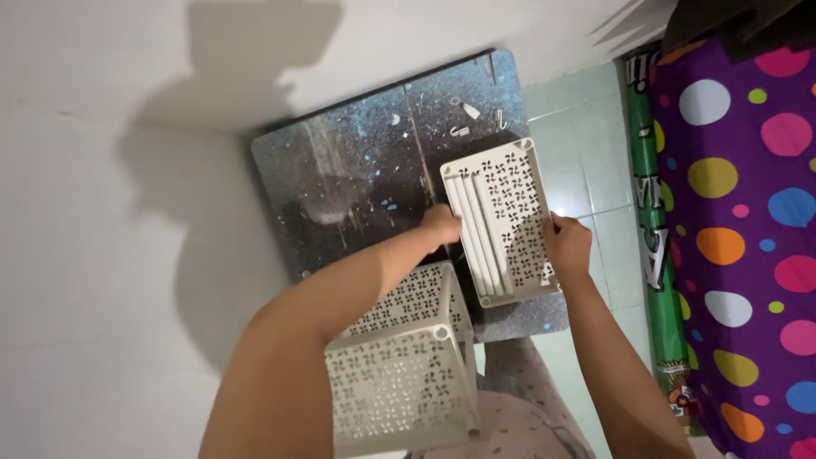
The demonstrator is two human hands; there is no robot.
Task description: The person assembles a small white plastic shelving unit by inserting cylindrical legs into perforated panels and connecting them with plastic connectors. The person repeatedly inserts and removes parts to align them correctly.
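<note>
A cream perforated plastic shelf panel [510, 200] lies flat on a dark speckled tabletop [340, 178], with several white rods [480, 238] lying along its left side. My left hand [442, 225] grips the panel's left edge by the rods. My right hand [567, 242] holds the panel's right edge. Nearer to me, under my left forearm, stands a partly assembled cream rack [399, 374] made of the same perforated panels.
Small white plastic pieces [469, 110] lie at the table's far edge. A white wall fills the left. Pale green floor tiles [586, 161] lie right of the table, beside a green rolled mat [654, 255] and a purple polka-dot cloth [748, 212].
</note>
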